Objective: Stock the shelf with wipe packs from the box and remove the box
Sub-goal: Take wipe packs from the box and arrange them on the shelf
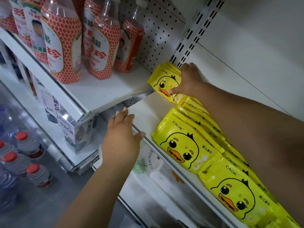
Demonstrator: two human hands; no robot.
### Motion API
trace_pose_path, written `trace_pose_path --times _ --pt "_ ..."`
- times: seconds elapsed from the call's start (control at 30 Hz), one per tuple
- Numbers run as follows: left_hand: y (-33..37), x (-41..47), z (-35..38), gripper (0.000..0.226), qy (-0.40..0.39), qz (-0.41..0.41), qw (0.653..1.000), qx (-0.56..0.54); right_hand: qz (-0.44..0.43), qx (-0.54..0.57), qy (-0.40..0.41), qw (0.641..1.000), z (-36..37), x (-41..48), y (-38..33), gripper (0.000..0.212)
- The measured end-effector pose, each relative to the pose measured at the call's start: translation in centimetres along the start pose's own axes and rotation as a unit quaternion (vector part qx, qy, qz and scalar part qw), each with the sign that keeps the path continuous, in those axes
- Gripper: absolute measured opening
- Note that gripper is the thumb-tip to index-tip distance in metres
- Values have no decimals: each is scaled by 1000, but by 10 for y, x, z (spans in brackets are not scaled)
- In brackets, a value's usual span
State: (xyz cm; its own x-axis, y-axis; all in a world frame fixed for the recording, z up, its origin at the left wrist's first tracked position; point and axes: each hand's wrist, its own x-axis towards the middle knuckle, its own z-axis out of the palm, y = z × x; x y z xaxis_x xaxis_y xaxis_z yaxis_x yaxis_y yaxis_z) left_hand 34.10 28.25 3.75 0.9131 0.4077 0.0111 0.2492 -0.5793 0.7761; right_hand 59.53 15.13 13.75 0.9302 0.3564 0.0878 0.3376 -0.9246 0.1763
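Stocking step. Right hand (189,79), fingers clasping wipe packs (162,79) at shelf (148,112) back; left hand (121,137) open on front edge. Next, likely: release, square stack.

left hand (121,137): bare, with short broad fingers and softly creased knuckles.
right hand (189,81): bare, of the same build.
nails (143,134): short, cut close, plain.
left forearm (98,186): bare as far as the view reaches.
right forearm (246,116): bare and smooth, broadening toward the right edge of the view.
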Motion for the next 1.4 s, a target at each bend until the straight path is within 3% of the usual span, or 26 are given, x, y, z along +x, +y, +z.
trace_pose_path --times 0.13,0.27,0.4,0.5,0.63,0.8,0.97,1.1,1.23,1.3,1.4 --pt "0 -1 0 62 -5 0 1000 -7 -10 -12 2 1000 1 -2 4 106" --pt "-1 -2 3 59 4 3 1000 -25 8 49 -8 999 -1 -9 13 107" --pt "5 -10 11 46 81 6 993 -86 38 168 55 984 -6 -40 19 80" --pt "18 -25 16 36 127 45 983 -128 20 209 101 972 -10 -90 21 59" --pt "35 -54 25 26 133 130 972 -143 3 224 127 966 -12 -180 24 51" --pt "52 -103 43 28 76 200 970 -118 5 235 141 962 -8 -303 41 49" --pt "62 -170 65 29 -4 245 967 -73 61 276 108 953 9 -432 51 41" --pt "58 -225 85 30 -78 226 971 -13 104 309 57 944 42 -536 40 37" --pt "47 -276 100 70 -153 143 971 118 173 348 -9 921 92 -612 38 34" --pt "39 -301 102 86 -186 91 966 153 234 369 -87 895 125 -644 43 34" --pt "25 -329 102 85 -204 85 958 180 345 408 -194 823 175 -685 57 35"
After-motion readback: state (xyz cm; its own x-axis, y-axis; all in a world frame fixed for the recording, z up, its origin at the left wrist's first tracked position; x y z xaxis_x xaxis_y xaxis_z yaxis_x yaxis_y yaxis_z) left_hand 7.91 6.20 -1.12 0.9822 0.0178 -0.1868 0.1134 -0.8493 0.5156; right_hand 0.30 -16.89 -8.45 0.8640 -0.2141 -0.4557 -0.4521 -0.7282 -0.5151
